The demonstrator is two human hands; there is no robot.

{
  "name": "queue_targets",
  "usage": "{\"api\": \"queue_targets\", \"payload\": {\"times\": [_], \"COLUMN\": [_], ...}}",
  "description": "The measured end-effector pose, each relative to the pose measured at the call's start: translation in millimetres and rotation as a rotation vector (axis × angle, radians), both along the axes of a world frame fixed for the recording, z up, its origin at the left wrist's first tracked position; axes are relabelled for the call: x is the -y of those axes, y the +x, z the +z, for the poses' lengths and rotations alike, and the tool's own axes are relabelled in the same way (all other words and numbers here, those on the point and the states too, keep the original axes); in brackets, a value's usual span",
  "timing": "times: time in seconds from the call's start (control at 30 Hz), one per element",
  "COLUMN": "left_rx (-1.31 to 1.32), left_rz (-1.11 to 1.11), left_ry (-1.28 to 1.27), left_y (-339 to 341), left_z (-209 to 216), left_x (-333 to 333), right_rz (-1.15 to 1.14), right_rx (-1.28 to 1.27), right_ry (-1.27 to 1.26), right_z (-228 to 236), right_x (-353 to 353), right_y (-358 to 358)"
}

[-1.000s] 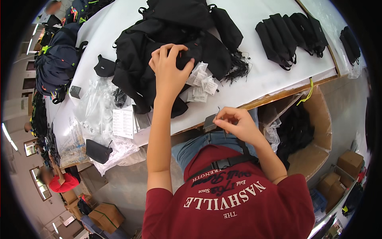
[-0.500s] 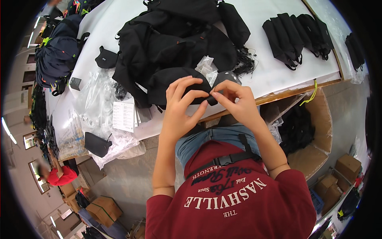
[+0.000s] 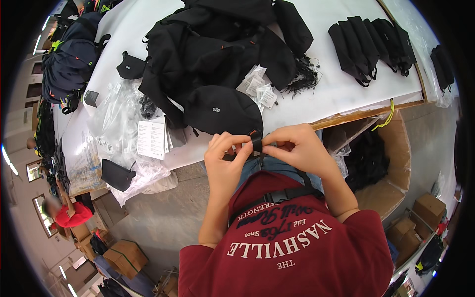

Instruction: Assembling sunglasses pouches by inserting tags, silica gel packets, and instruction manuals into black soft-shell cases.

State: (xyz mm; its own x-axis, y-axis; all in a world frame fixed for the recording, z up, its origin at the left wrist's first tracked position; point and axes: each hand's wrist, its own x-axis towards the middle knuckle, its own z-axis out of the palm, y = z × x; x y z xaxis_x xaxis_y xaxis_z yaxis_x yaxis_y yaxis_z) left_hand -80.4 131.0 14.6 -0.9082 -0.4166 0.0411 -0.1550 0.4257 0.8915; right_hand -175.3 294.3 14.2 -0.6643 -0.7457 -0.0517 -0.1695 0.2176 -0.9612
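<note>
My left hand pinched strap at pouch's end, probably steadying it. My right hand closed narrow against strap's far side; contents hidden. Black pouch lay just ahead of left hand, at white desk edge. Open carton sat lower, right of right hand.

Grey floor, white-topped table, windows.

Has navy bags heaped at far left, a red-topped co-worker below, a banded carton at lower left, a yellow-green strap and brown boxes at right.
</note>
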Motion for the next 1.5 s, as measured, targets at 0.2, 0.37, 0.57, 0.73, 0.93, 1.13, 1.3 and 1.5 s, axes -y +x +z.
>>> {"api": "queue_targets", "payload": {"times": [0.2, 0.37, 0.57, 0.73, 0.93, 1.13, 1.3, 1.5], "left_rx": [-0.018, -0.099, 0.030, -0.085, -0.257, -0.202, -0.121, -0.065], "left_rz": [-0.042, -0.025, -0.085, -0.053, 0.106, -0.035, -0.017, -0.060], "left_ry": [0.025, 0.039, 0.117, -0.121, 0.291, 0.875, 0.789, 0.667], "left_y": [6, 5, 9, 10, 12, 18, 18, 12], "left_z": [1, 2, 0, -10, -8, -1, 1, 8], "left_x": [0, -3, 0, -8, -3, 3, -2, -11], "right_rz": [0.030, 0.031, -0.022, -0.026, -0.024, -0.139, -0.087, -0.035], "right_rx": [-0.221, 0.031, 0.001, -0.394, 0.587, 0.657, 0.740, 0.781], "right_ry": [0.025, 0.081, 0.013, 0.046, -0.381, -0.514, -0.565, -0.508], "right_z": [1, 3, -4, -15, -12, -14, -5, -6], "right_x": [3, 0, 0, 2, -10, -32, -22, -7], "right_y": [4, 5, 9, 9, 4, -8, -4, 7]}}
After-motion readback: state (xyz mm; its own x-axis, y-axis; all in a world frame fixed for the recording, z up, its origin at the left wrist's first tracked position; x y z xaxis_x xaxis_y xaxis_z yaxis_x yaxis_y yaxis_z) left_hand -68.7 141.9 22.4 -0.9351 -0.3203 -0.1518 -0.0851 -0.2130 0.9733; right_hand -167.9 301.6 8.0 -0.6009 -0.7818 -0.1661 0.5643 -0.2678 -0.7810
